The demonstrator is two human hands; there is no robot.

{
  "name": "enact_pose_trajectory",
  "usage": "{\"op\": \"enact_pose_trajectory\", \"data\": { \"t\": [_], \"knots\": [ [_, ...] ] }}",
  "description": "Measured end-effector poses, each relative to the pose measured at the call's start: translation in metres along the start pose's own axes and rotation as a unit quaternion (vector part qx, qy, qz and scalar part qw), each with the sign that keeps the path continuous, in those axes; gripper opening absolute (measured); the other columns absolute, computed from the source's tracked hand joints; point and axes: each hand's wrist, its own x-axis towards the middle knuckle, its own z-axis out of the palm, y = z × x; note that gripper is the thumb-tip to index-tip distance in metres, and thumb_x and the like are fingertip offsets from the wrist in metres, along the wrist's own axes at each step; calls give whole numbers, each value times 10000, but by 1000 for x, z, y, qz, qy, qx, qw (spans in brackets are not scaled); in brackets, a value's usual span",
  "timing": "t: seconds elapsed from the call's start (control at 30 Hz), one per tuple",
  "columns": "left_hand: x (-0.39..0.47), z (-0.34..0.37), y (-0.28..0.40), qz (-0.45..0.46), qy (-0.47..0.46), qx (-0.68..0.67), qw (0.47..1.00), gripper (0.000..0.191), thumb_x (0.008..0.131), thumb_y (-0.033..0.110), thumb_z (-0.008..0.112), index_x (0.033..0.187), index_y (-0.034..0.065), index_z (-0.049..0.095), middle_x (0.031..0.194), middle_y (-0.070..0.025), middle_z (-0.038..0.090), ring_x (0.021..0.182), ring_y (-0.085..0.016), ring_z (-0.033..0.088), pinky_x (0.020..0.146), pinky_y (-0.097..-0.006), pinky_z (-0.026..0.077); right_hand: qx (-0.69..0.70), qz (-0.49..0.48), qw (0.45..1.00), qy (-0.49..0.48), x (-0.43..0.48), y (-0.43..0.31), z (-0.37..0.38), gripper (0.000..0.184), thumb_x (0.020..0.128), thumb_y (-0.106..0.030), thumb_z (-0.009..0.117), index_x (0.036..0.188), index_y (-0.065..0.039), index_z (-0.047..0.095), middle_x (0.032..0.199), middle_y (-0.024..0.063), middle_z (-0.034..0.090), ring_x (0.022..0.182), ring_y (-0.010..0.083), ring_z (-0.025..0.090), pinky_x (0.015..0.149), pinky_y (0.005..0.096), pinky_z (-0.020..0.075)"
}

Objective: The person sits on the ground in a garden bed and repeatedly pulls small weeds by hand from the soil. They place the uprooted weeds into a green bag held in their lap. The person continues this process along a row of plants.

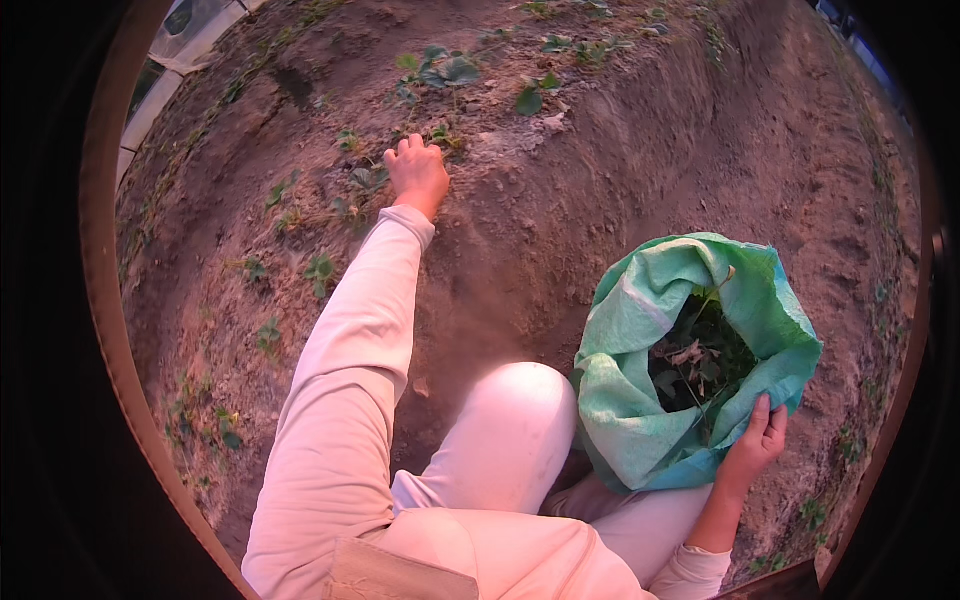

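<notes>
My left hand (417, 174) reaches out to the top of a raised soil bed (517, 247), its fingers bent down among low strawberry plants. Small leaves (444, 136) show just beyond the fingertips, which are hidden, so a hold on anything cannot be made out. At my right side, my right hand (754, 444) grips the rim of a green woven sack (630, 397). The sack's mouth gapes upward, and inside lie cut or pulled green leaves, stems and some dry brown leaves (694, 356).
Larger strawberry plants (450, 71) grow farther along the bed, with smaller ones (320, 271) down its left part. A sunken dirt furrow (787, 195) runs along the right. My bent knee (521, 420) is beside the sack. Pale edging (161, 101) lies at upper left.
</notes>
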Motion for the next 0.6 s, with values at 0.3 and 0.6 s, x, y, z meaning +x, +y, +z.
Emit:
{"op": "enact_pose_trajectory", "data": {
  "t": [0.3, 0.6],
  "knots": [
    [10, 25, 10, 4, -92, -116, 989, 170, 792, 135, 554, 904, 69, 664, 842, -140, 678, 820, -329, 658, 724, -447, 500, -32, -6, 999, 0, 1, 2, -1, 155, 958, -146, 525, 904, -4, 557, 827, -14, 554, 741, 62, 469, 673, 214, 405],
    [20, 14, 22, 28, -191, -27, 981, 186, 778, 130, 567, 868, 94, 726, 899, -134, 694, 869, -307, 674, 716, -409, 536, -40, -12, 999, -6, 3, 4, -4, 157, 954, -135, 526, 863, -8, 543, 796, -16, 541, 716, 60, 459, 649, 215, 398]
  ]
}}
